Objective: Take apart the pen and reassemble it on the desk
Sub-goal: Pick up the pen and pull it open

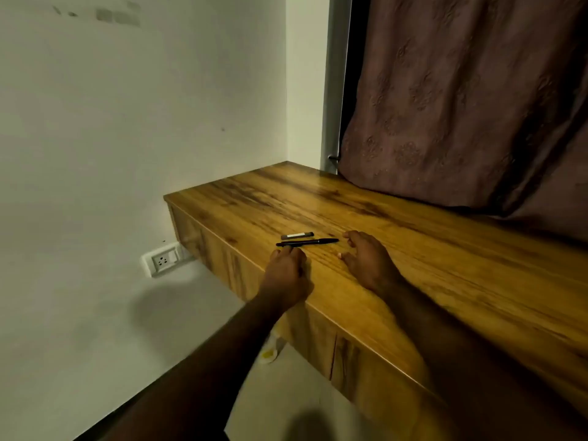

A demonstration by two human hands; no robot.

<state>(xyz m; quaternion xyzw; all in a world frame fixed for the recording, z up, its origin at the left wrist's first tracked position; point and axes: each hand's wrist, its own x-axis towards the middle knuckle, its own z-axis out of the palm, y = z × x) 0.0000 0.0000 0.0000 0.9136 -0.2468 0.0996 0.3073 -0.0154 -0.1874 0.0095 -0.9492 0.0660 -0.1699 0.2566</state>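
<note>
Pen (307, 242): one long dark body, lying flat on the desk (445, 249) near its front edge, pointed end to the right. Cap (297, 235): a shorter grey-and-dark piece, lying just beyond the pen and parallel to it, apart from it, which suggests the pen is already uncapped and you are part-way through the dismantling, or at the turn toward reassembly; which of the two cannot be told. Left hand (286, 272): fingers curled together, tips at or touching the pen's left end; whether they actually pinch it is not clear. Right hand (366, 259): fingers spread apart and holding nothing, resting on the wood just right of the pen's tip. Your next move likely calls for a firm pinch on the left end and the right hand closing on the other end, so the two can twist or pull against each other. Mind the front edge: the pen lies close to it and, being round, could roll off to the floor. Open room: bare wood far and to the right. A wall (127, 138) bounds the left; a curtain (461, 100) hangs at the far side.
</note>
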